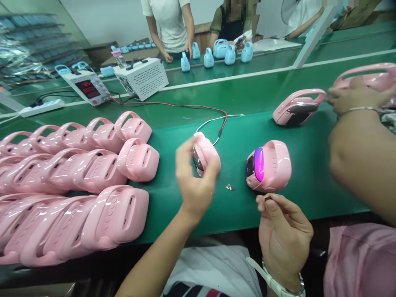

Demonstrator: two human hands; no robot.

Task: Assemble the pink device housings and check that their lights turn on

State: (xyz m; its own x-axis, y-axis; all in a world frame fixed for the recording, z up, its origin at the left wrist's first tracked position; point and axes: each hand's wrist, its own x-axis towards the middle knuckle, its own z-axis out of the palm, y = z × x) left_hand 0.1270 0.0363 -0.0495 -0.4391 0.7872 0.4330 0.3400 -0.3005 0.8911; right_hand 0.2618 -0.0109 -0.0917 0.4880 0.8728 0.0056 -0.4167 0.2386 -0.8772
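My left hand (196, 187), slightly blurred, has its fingers and thumb around a pink portable speaker (208, 149) with a dark front. A white cable runs behind that speaker. In my right hand (283, 233), thumb and fingertips pinch a small dark card (267, 198); most of it is hidden. Just beyond those fingertips stands another pink speaker (275, 169), its front panel glowing purple. A few tiny dark cards (230, 187) lie on the green mat between the two hands.
Rows of pink speakers (116, 216) fill the left side. A power supply (88, 88) and a grey metal box (144, 78) stand behind, with a red-black lead. At right, a co-worker's hand (359, 97) touches a pink speaker, near another speaker (298, 108). People and blue speakers (229, 55) are across.
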